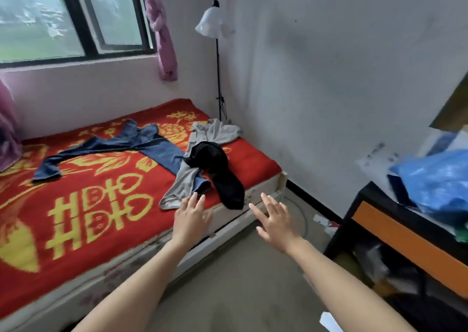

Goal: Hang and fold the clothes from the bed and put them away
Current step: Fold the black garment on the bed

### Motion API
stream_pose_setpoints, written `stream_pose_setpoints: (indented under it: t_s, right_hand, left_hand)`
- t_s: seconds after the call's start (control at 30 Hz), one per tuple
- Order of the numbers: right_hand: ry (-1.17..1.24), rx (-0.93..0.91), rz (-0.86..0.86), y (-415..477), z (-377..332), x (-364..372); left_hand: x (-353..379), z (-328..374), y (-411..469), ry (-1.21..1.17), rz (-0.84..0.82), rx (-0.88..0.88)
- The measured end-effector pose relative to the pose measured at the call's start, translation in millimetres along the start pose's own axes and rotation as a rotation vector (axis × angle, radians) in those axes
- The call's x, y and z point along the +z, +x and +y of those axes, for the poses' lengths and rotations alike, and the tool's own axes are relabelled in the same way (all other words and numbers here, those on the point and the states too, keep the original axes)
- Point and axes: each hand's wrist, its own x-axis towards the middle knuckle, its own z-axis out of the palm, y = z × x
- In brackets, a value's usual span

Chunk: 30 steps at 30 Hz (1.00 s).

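**Two Empty Hands Stretch Toward the Clothes on the Bed**

I stand in the small room and watch. Three pieces of clothing lie in a messy heap on the bed (pixel 106 179), close to its near corner by the wall. The blue clothes (pixel 157 149) are spread long and flat across the red and yellow cover. The grey clothes (pixel 184 179) lie across one end of them. The black clothes (pixel 217 164) sit bunched on top of the grey ones, and one end hangs down over the side of the bed. Nothing is folded or hung up yet, so I think the job is only starting.

Both arms are stretched out. The left hand (pixel 191 217) is wide open with straight fingers, and its tips are right at the bottom edge of the grey clothes. I cannot tell if they touch the cloth. It holds nothing. The right hand (pixel 273 220) is open too, with its fingers spread, just beside the hanging black end. It holds nothing either.

I think the hands are spread so they can grab the nearest pieces, because those are easiest to get. The black piece lies on top, so it likely has to come off first.
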Motion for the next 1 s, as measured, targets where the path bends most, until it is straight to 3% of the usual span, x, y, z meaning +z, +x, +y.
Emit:
stream_pose_setpoints:
  t_s: [0.2,0.4,0.53,0.73,0.87,1.0]
  right_hand:
    - [-0.14,0.47,-0.036,-57.5,87.7,-15.4]
    - [-0.25,1.006,0.073,-145.5,114.9,-61.8]
    - [-0.254,1.3,0.081,-202.2,96.6,-87.7]
    - [-0.317,1.656,0.136,-308.0,39.1,-102.7]
    - [-0.279,1.856,0.133,-359.9,-0.6,-107.7]
    - [0.07,1.938,-0.025,-376.4,-21.6,-105.5]
  left_hand:
    - [49.2,124.1,77.4,-0.086,-0.17,0.392]
    - [88.6,258.0,80.8,-0.165,-0.37,0.775]
    - [97.4,318.2,29.1,-0.205,-0.513,1.055]
    - [104.6,361.0,-66.3,-0.249,-0.897,1.372]
    - [102.8,367.1,-105.2,-0.164,-0.917,1.47]
    - [106.2,373.3,-107.8,-0.099,-0.843,1.551]
